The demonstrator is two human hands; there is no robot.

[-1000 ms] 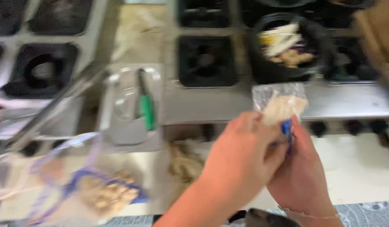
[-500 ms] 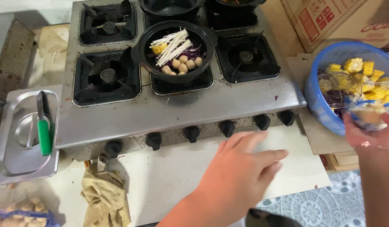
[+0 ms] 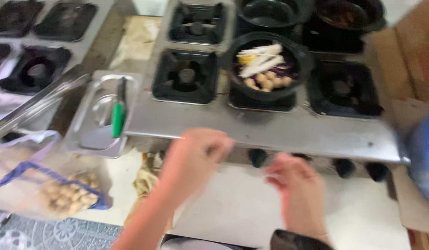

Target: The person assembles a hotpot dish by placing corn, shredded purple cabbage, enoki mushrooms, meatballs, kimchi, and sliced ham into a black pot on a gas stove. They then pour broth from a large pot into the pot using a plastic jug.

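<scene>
Both my hands hover in front of the steel gas stove (image 3: pixel 270 132), just below its row of black knobs (image 3: pixel 257 157). My left hand (image 3: pixel 196 157) has loosely bent fingers with nothing in them. My right hand (image 3: pixel 298 187) is a little lower and to the right, fingers curled, nothing visible in it; the picture is blurred. On a burner beyond the hands sits a black pot (image 3: pixel 265 65) with pale strips, small round balls and purple pieces.
To the left of the stove, a metal tray (image 3: pixel 87 143) holds a green-handled knife (image 3: pixel 118 113). A plastic bag of round balls (image 3: pixel 66 196) lies at the lower left. A rag (image 3: pixel 147 178) hangs below the stove. A blue bowl (image 3: pixel 425 157) and a cardboard box (image 3: pixel 409 55) stand at the right.
My right hand left the bag at the blue bowl and came back to the stove front, empty. The view swung left, so the bowl is now at the right edge.
</scene>
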